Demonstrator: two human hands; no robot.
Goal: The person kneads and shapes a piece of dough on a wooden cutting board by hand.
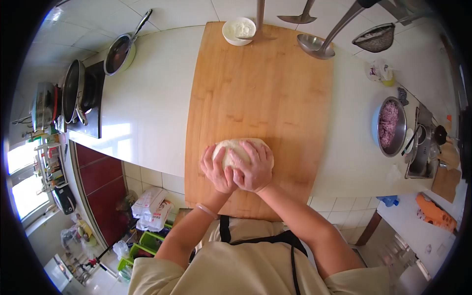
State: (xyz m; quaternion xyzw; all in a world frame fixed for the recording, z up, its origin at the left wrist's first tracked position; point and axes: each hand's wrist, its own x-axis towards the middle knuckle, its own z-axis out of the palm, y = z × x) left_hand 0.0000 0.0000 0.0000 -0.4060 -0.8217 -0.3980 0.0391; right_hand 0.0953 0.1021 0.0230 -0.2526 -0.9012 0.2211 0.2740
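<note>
Beige shirt (246,268) at near edge; both arms (300,216) extend forward, left hand (218,170) and right hand (256,168) converging, fingers curled, gripping pale dough (231,144) on a wooden board (255,88).

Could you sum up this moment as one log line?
left hand: fingers spread on dough | right hand: fingers spread on dough | dough: on wooden board | white bowl: near board's far edge
</note>
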